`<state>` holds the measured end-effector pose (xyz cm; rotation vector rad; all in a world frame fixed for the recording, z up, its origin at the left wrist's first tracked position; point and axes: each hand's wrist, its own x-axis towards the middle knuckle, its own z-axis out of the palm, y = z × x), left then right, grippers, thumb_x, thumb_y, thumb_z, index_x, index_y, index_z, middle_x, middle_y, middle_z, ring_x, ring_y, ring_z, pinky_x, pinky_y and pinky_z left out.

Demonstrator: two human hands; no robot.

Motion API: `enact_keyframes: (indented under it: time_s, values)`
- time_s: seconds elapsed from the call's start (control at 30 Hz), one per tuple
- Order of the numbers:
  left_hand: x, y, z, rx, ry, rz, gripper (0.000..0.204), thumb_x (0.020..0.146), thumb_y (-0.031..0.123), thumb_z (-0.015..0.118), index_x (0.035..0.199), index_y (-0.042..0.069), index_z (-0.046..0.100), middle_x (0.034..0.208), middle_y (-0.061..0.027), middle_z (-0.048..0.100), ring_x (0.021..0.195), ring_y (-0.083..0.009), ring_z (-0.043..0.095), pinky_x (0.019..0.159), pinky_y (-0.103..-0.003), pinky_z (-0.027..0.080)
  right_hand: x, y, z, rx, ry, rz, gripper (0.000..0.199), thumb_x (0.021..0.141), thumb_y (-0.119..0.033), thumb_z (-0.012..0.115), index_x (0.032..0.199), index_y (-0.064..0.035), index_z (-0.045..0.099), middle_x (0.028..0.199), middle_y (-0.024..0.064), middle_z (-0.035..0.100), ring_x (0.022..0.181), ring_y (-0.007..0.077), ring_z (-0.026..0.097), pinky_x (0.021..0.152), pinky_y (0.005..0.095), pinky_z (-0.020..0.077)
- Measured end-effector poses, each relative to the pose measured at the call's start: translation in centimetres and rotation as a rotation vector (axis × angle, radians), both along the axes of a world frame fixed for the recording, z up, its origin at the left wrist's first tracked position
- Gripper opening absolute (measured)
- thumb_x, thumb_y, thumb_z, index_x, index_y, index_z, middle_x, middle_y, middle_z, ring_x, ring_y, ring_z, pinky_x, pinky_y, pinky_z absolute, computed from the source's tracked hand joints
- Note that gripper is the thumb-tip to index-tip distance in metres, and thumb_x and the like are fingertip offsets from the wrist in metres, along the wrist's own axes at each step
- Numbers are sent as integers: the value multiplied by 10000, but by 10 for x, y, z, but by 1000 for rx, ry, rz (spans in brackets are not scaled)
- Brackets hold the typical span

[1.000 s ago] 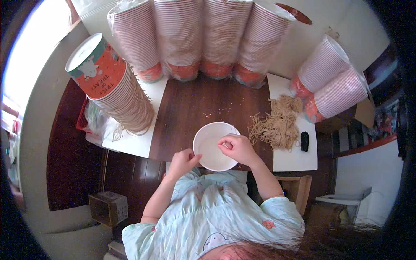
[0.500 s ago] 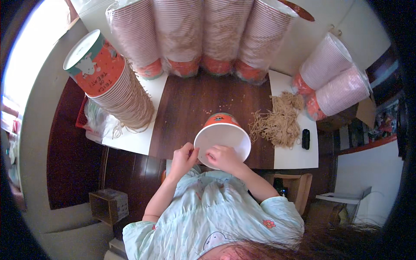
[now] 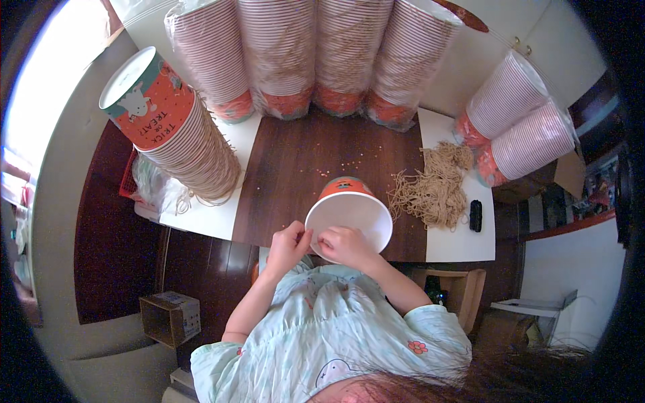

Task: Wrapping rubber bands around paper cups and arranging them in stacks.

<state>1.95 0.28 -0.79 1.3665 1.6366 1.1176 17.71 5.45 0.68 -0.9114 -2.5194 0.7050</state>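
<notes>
An orange paper bucket (image 3: 344,187) lies tipped on the near edge of the table, its white open mouth facing me. My left hand (image 3: 290,243) is closed in a pinch at the left side of the bucket's rim. Inside the mouth, close to that same side, the curled fingers of my right hand (image 3: 344,246) are pressed together. Whatever either hand pinches is too small or hidden to make out. A loose heap of beige cords (image 3: 437,185) lies just right of the bucket.
Tall stacks of nested buckets (image 3: 279,54) in clear plastic line the back. At left leans a stack with cord ends (image 3: 191,148) sticking out. Two wrapped stacks (image 3: 531,141) stand at right. A small black object (image 3: 476,216) lies beside the cords. Tiny crumbs dot the brown tabletop (image 3: 289,161).
The bucket has shifted very slightly to the right in the picture. Both hands stay at its left rim, with only small finger movement.
</notes>
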Motion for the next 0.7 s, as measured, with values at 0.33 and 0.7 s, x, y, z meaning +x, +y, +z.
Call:
enact_keyframes:
  time_s: [0.33, 0.7]
  values:
    - [2, 1, -1, 5, -5, -10, 213, 802, 168, 570, 695, -3, 501, 525, -136, 548, 471, -176, 585, 406, -281, 412, 0, 1, -7, 6, 50, -34, 115, 714, -198, 553, 690, -86, 553, 666, 83, 562, 609, 261, 573, 531, 385, 464]
    - [2, 1, 5, 25, -12, -9, 205, 805, 135, 565, 679, -4, 481, 514, -123, 546, 475, -155, 588, 400, -264, 411, 2, 1, -4, -21, 31, -13, 88, 696, -169, 577, 697, -84, 556, 667, 80, 570, 616, 253, 576, 542, 363, 463]
